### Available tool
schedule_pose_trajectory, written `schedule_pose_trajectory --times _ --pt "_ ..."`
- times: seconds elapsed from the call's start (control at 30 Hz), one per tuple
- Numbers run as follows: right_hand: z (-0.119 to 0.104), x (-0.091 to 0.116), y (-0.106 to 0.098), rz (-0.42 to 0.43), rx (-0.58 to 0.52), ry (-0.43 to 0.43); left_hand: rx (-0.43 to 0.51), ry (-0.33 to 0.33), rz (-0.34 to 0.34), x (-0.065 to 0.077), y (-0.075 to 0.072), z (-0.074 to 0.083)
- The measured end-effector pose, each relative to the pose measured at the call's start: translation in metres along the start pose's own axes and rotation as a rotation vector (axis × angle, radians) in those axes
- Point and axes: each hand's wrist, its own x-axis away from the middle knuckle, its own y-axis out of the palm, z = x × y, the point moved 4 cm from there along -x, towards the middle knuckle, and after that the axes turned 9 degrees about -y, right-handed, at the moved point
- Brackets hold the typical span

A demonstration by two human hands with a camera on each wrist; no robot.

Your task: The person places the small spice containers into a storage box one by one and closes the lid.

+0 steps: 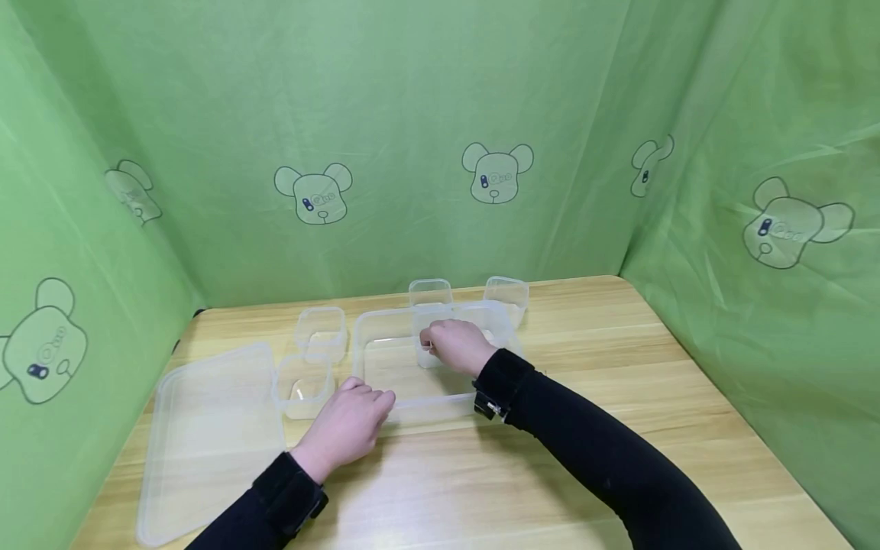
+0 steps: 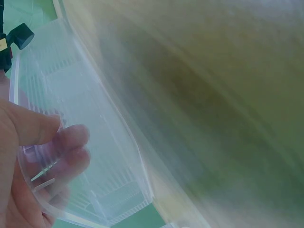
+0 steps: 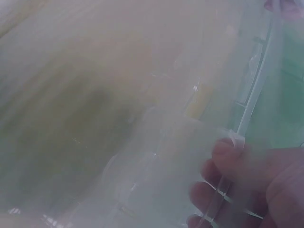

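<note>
A large clear plastic box stands on the table in front of me. My left hand grips its near left corner; in the left wrist view the thumb and fingers pinch the box's ribbed wall from both sides. Inside the large box, my right hand holds a small clear plastic container by its rim. The right wrist view shows the thumb and curled fingers pinching that rim, though the picture is hazy. Part of the small container is hidden behind the right hand.
To the left of the box stand two small clear containers, a rear one and a front one. A wide translucent lid lies farther left. Behind the box are two more small containers. Green curtains enclose the table.
</note>
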Motion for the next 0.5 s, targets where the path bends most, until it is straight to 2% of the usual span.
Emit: schedule_pose_trajectory --times 0.5 --pt "-0.0001 0.0037 0.0009 0.005 -0.003 -0.018 -0.007 -0.007 -0.012 -0.0008 0.0004 0.0001"
